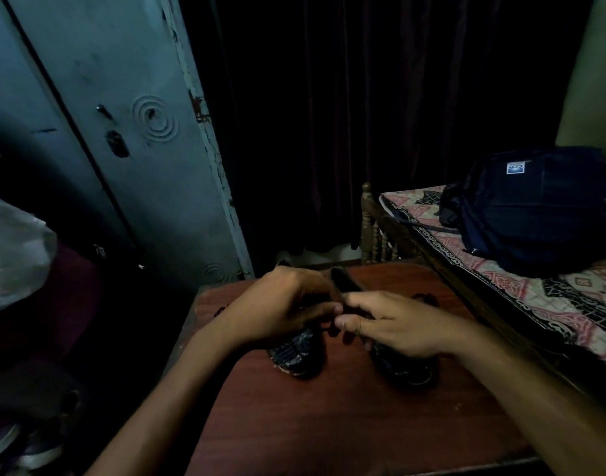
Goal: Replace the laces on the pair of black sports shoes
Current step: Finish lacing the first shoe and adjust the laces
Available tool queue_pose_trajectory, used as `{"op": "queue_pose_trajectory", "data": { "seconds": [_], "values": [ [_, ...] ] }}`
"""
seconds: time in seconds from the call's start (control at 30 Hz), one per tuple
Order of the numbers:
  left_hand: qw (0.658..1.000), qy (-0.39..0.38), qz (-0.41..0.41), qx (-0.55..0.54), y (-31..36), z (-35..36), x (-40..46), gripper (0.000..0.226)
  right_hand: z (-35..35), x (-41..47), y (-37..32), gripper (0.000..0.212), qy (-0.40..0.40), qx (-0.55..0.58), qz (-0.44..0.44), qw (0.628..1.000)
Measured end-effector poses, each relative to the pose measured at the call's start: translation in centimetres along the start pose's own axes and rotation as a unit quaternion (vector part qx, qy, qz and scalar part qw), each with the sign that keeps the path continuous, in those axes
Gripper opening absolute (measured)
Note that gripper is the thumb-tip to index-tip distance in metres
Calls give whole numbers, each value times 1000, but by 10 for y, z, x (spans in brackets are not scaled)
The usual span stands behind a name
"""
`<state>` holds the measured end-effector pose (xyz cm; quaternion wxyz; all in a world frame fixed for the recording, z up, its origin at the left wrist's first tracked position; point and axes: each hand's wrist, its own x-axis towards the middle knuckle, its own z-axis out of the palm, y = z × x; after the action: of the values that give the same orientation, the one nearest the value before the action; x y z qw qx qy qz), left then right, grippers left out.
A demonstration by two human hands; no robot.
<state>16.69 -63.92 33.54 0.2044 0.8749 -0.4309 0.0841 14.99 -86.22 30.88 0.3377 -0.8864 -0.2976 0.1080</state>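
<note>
Two black sports shoes sit on a reddish-brown table (329, 424), and both hands meet just above them. The left hand (281, 307) curls over the left shoe (296, 353), whose toe shows just below its fingers, pointing toward the person. The right hand (397, 324) lies over the right shoe (402, 367), covering most of it; only the toe end shows beneath the palm.

The fingers (332, 309) of the left hand bend inward and their tips meet the right hand's fingertips over the gap between the shoes. The right thumb and forefinger are pressed together as if pinching something thin, probably a lace, but the scene is too dark and blurred to make the lace out, so I cannot tell what either hand actually grasps. A dark upright flap (344, 281), likely a shoe tongue or collar, rises just beyond the meeting fingertips.

Beyond the right hand, to its right, a bed (521, 286) with a patterned pink and black cover runs alongside the table, with a dark blue backpack (535, 207) lying on it. Beyond the left hand stands a worn blue-grey metal cupboard (129, 132), and a dark curtain (380, 115) hangs behind the table. Left of the left forearm, a pale cloth (13, 252) lies in the shadow.
</note>
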Motion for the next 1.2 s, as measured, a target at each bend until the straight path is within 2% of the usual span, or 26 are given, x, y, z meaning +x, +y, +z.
{"op": "queue_pose_trajectory", "data": {
  "seconds": [0.1,0.2,0.27,0.33,0.47,0.57,0.63,0.7,0.77,0.87,0.93,1.03,1.13,1.2],
  "values": [
    [999,-33,28,22,-1,-3,7,16,3,1,3,38,-9,9,19,1000],
    [998,-47,31,-9,-3,-8,11,14,2,-1,0,40,-54,125,-1,991],
    [997,-49,29,-49,-4,-8,11,16,5,-2,3,42,-76,224,-18,971],
    [995,-39,19,-92,-7,-5,9,22,10,-5,7,41,-73,340,-32,937],
    [985,19,-14,-172,-24,17,-1,34,21,-13,2,43,-44,559,-91,823],
    [985,100,-2,-143,-30,47,-13,45,33,0,-10,48,8,646,-157,747],
    [983,144,-9,-114,-33,66,-21,41,38,15,-19,49,39,685,-184,704],
    [981,145,-34,-121,-37,75,-25,33,41,27,-26,49,73,684,-194,700],
    [984,118,-54,-125,-41,77,-28,35,44,37,-27,48,152,617,-183,750],
    [989,72,-80,-100,-50,76,-38,41,49,49,-20,43,263,429,-162,849],
    [991,51,-88,-83,-56,77,-45,41,54,54,-15,42,282,311,-146,896],
    [993,23,-96,-61,-59,77,-48,38,66,61,-4,50,258,74,-126,955],
    [994,-19,-109,-11,-54,70,-45,36,79,64,15,59,191,-146,-93,966],
    [986,-47,-143,75,-50,66,-42,30,81,60,29,44,208,-293,-105,927]
  ]
}}
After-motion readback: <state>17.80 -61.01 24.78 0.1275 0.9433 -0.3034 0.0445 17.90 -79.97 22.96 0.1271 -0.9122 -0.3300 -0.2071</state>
